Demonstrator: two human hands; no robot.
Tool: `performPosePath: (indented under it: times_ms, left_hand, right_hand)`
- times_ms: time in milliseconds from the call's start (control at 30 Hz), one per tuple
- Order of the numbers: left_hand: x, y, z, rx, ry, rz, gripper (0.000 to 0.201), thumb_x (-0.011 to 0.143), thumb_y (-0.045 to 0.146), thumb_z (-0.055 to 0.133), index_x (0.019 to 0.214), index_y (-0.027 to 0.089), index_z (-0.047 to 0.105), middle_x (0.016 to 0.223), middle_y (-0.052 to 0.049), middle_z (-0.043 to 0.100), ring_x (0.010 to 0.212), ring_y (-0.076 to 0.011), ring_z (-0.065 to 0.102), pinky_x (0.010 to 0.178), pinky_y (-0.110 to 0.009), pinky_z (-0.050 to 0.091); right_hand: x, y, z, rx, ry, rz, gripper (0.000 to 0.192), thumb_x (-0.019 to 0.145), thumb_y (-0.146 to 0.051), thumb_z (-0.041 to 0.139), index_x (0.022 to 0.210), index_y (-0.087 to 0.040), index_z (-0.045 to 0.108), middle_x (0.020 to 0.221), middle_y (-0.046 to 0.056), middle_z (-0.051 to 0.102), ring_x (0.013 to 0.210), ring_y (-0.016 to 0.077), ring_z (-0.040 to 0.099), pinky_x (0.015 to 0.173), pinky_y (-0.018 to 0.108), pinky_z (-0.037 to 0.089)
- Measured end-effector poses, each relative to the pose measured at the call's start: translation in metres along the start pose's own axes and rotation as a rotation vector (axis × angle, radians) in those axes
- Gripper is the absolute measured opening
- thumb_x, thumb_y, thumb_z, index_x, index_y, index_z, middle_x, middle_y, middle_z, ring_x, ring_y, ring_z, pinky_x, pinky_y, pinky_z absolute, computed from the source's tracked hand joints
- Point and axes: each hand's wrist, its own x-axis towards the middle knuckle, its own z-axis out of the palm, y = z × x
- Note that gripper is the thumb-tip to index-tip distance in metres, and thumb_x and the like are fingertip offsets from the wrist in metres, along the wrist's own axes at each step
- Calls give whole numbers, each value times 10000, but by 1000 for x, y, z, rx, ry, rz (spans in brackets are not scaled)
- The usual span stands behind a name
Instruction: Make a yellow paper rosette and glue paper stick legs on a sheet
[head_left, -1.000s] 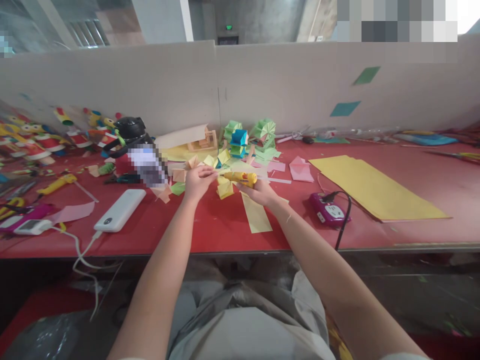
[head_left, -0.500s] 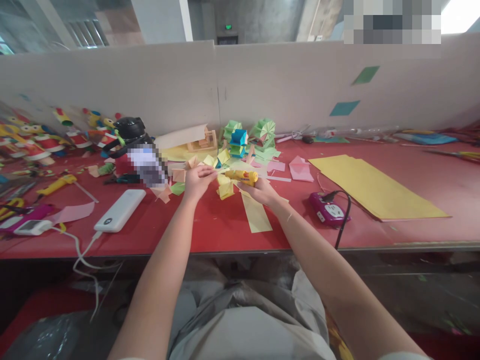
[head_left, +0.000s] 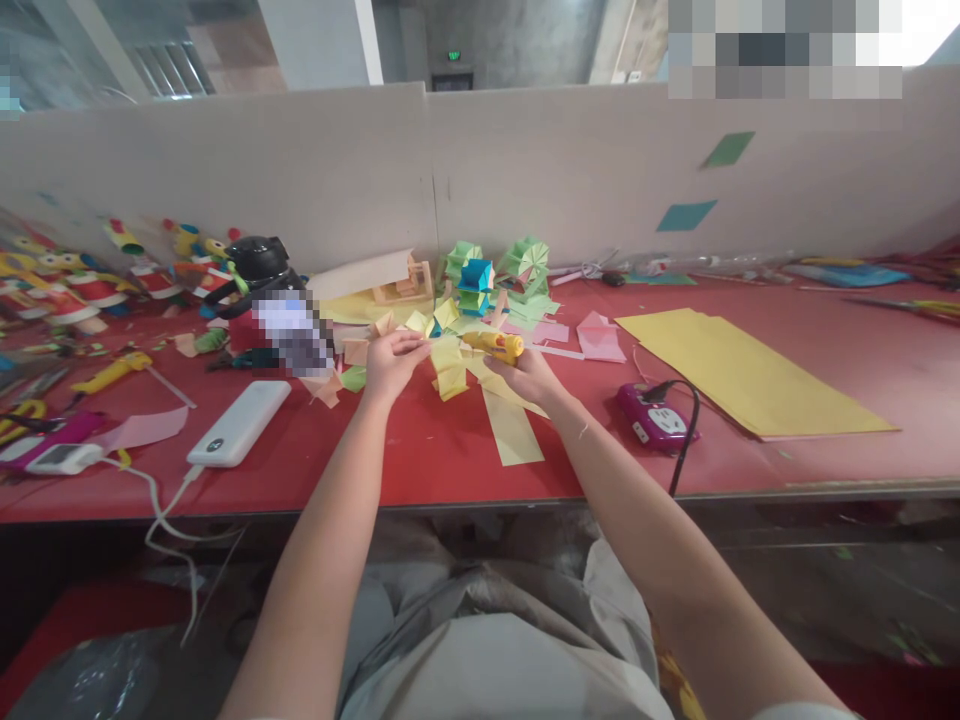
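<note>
Head view: the right hand had nudged its gripped glue gun closer to the folded yellow paper pinched by the left hand.

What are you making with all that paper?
A person sits at a red table strewn with coloured paper. The right hand grips a yellow glue gun, its tip aimed at a folded yellow paper piece that the left hand pinches. Finished green and blue paper shapes stand behind, by the wall. A stack of yellow sheets lies to the right, near a purple power socket.
</note>
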Motion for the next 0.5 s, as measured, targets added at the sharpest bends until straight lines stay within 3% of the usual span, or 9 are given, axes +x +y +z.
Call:
performPosePath:
  times_ms: [233, 367, 500]
  left_hand:
    - [5, -7, -5, -1, 59, 14, 320, 613, 320, 843, 859, 147, 735, 860, -102, 770, 890, -263, 735, 853, -364, 574]
    - [6, -10, -6, 5, 80, -6, 323, 602, 310, 843, 856, 147, 730, 859, -108, 767, 895, -266, 737, 853, -367, 573]
    - [6, -10, -6, 8, 109, -18, 332, 587, 309, 842, 849, 146, 720, 880, -113, 766, 886, -266, 738, 824, -365, 582]
  right_hand:
    - [4, 6, -14, -54, 72, 135, 290, 797, -385, 616, 955, -156, 700, 884, 69, 710, 836, 245, 667, 730, 353, 511]
    - [4, 9, -18, -144, 51, 228, 281, 730, -362, 704, 928, -164, 692, 874, 72, 717, 787, 226, 661, 690, 332, 506]
    - [3, 12, -19, -143, 5, 217, 356, 649, -390, 811, 892, -163, 685, 852, 83, 726, 758, 218, 645, 662, 322, 514]
